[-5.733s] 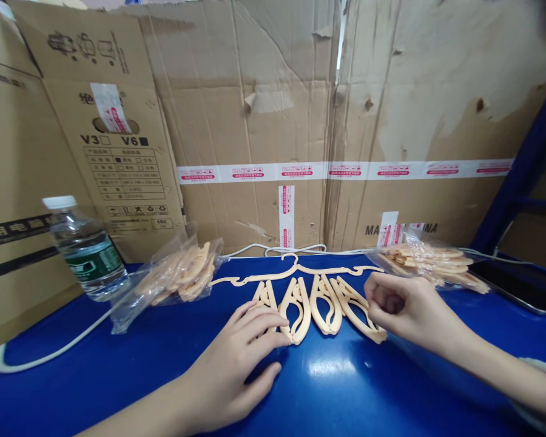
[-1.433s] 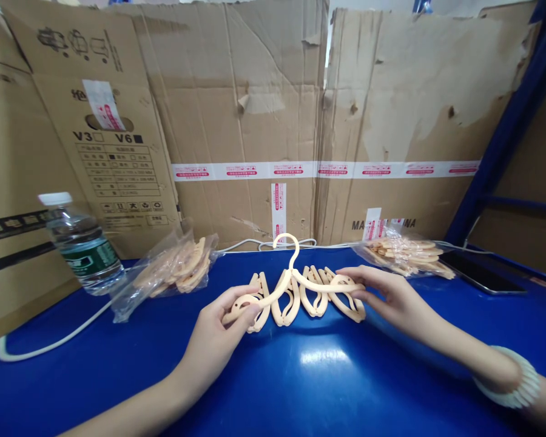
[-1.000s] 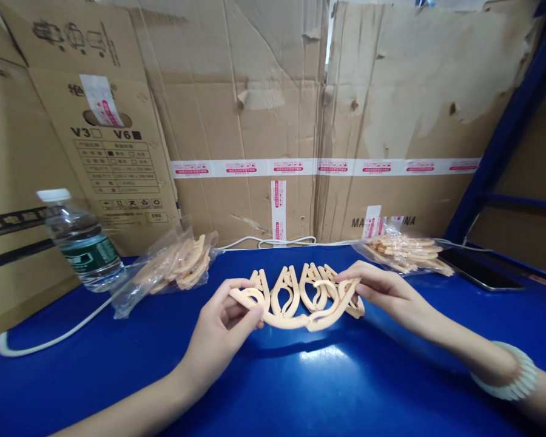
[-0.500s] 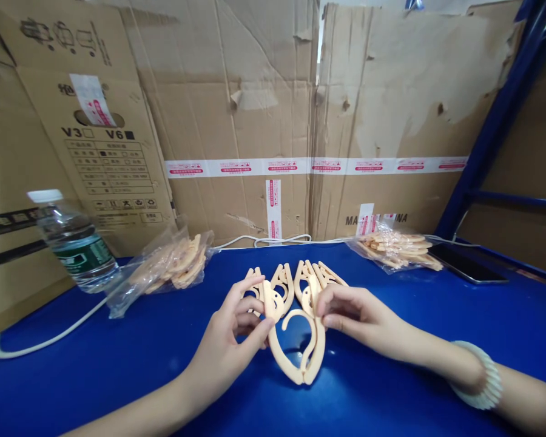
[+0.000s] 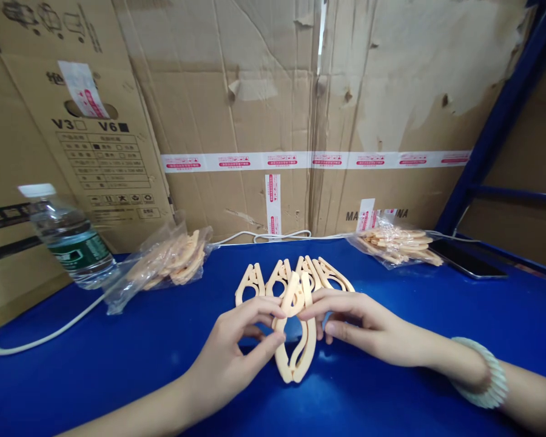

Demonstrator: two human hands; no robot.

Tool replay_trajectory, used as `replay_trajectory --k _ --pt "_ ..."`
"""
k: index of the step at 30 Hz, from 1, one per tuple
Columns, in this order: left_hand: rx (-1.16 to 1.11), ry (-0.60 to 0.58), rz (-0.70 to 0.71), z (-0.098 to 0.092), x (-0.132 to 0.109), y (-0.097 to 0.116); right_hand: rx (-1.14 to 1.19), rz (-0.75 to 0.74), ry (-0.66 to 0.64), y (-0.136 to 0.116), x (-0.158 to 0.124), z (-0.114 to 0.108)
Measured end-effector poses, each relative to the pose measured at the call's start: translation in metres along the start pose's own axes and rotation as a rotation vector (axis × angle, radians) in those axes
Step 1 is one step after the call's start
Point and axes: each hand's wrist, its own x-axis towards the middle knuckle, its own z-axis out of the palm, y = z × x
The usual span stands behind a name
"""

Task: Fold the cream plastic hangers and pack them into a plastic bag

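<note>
A cream plastic folding clothes hanger [image 5: 307, 352] stands near the middle of the blue table, its two arms close together and its joined tip pointing toward me. My left hand [image 5: 239, 340] pinches the left arm between thumb and fingers. From the other side, my right hand [image 5: 366, 325] grips the right arm, its index finger reaching across the hanger's front. These fingers partly cover the middle of the hanger. Just behind, several similar folded hangers [image 5: 244, 285] lie in a row on the table, some partly hidden by my hands and the held hanger.
Plastic bags of hanger pieces lie at the back left [image 5: 182, 258] and back right [image 5: 391, 246]. A water bottle [image 5: 73, 237] stands at the left, a white cable [image 5: 50, 337] near it. A dark phone [image 5: 466, 260] rests at the right. Cardboard [image 5: 236, 127] walls the back.
The hanger's two arms have come closer together, and its curved hook no longer shows clearly. My right hand has moved left, toward my left hand.
</note>
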Motion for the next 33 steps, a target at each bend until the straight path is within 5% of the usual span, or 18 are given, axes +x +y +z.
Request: replay_trajectory --k 6,25,33 --pt "-0.002 -0.079 0.035 0.0003 -0.0011 -0.0002 -0.025 -0.018 0.038 0.0001 -0.0014 -0.0019" --pt "-0.164 -0.072 0.060 0.0019 0.0006 -0.0051 -0.039 0.019 0.111 0.0008 -0.0001 -0.0069" --pt "0.053 -0.181 0.098 -0.0004 -0.0053 -0.0038 -0.030 0.021 0.064 -0.0001 -0.0038 -0.0068"
